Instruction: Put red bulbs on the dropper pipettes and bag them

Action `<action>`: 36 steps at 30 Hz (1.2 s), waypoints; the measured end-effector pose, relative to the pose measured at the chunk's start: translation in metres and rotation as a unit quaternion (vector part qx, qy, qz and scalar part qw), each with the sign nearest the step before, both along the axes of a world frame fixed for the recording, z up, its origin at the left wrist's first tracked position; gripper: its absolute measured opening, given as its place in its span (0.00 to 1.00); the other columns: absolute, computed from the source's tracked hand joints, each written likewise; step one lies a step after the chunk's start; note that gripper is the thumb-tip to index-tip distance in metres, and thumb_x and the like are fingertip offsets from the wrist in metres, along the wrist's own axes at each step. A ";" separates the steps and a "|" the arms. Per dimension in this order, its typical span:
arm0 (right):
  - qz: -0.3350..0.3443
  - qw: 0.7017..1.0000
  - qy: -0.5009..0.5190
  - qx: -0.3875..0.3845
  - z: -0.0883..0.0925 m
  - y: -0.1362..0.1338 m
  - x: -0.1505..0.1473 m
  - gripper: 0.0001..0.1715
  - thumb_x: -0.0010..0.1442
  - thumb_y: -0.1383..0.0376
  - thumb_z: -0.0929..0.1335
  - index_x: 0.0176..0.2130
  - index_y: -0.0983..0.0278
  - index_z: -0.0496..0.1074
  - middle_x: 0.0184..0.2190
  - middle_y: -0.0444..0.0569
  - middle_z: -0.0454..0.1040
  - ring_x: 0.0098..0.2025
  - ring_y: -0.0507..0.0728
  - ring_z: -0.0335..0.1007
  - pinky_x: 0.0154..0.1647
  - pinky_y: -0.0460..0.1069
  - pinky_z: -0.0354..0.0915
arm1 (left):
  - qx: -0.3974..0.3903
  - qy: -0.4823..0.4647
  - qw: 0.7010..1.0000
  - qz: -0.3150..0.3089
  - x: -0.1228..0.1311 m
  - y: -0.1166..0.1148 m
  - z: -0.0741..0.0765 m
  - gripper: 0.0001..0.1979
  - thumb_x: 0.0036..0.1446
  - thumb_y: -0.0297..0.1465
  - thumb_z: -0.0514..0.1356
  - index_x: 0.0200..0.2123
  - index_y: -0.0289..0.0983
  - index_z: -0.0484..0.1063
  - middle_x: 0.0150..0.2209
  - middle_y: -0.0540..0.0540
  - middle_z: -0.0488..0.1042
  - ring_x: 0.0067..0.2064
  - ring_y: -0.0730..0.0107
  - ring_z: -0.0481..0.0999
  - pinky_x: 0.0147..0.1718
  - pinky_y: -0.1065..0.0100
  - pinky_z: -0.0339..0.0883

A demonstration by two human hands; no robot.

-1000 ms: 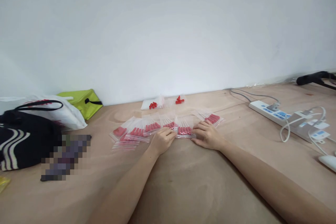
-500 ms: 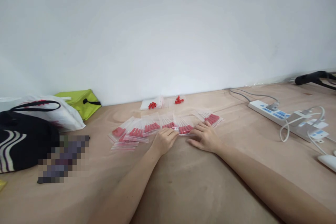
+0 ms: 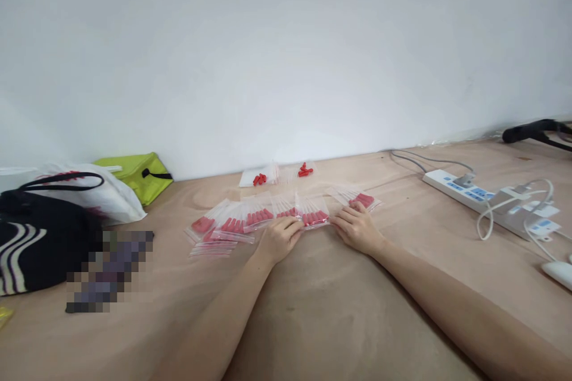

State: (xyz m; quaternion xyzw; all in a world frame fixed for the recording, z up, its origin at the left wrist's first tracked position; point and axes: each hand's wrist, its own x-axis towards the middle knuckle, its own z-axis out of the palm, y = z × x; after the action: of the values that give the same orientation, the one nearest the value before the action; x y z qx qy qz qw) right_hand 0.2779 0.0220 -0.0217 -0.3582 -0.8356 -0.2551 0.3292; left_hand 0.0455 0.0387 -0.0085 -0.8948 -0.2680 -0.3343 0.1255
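Observation:
Clear zip-lock bags (image 3: pixel 259 214) holding red capsule-shaped pieces lie fanned out in a row on the table. My left hand (image 3: pixel 281 239) is closed, its fingers together at the lower left corner of a middle zip-lock bag (image 3: pixel 315 217). At that bag's right corner are the fingertips of my right hand (image 3: pixel 358 232), bent and close together. Both grips look like pinches, though the thumbs are partly hidden. Just beyond my right knuckles lies another filled bag (image 3: pixel 363 199). Part of the bag behind my left fingers is covered.
Loose red pieces (image 3: pixel 305 170) lie on bags by the wall. A white power strip (image 3: pixel 465 189) with plugs and cables is on the right. To the left are a black cap (image 3: pixel 49 244), a white plastic bag (image 3: pixel 111 196), a green pouch (image 3: pixel 152 178) and a pixelated item (image 3: pixel 109 274).
My right hand has shifted slightly right, off the middle bag's face to its right corner, and its thumb has drawn in. My left hand has stayed nearly still.

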 end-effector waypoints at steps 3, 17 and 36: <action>0.001 1.000 0.003 -0.007 -0.001 0.001 0.000 0.11 0.54 0.74 0.61 0.29 0.65 0.70 0.23 0.46 0.69 0.29 0.52 0.59 0.38 0.50 0.49 | 0.031 0.007 0.999 0.004 0.001 0.003 -0.002 0.09 0.58 0.28 0.51 0.30 0.36 0.70 0.28 0.47 0.74 0.30 0.70 0.73 0.30 0.68 0.67; 0.018 1.000 -0.009 -0.007 0.004 -0.001 -0.025 0.11 0.58 0.70 0.61 0.29 0.63 0.71 0.24 0.45 0.70 0.30 0.51 0.59 0.38 0.50 0.49 | 0.063 0.010 0.998 -0.013 0.007 0.002 -0.003 0.13 0.59 0.27 0.49 0.27 0.34 0.71 0.23 0.47 0.71 0.26 0.70 0.71 0.27 0.70 0.66; 0.030 0.998 0.033 -0.032 0.006 0.000 -0.013 0.12 0.58 0.70 0.60 0.28 0.64 0.71 0.23 0.45 0.70 0.30 0.51 0.60 0.35 0.49 0.49 | 0.018 -0.058 0.998 0.002 0.007 0.002 0.002 0.06 0.56 0.28 0.54 0.32 0.36 0.71 0.32 0.45 0.73 0.35 0.68 0.72 0.35 0.64 0.67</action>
State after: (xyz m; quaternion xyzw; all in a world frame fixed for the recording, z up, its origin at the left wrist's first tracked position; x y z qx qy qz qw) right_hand 0.2650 0.0217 -0.0160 -0.3518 -0.8425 -0.2060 0.3521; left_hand 0.0523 0.0407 -0.0065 -0.8709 -0.2708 -0.3903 0.1260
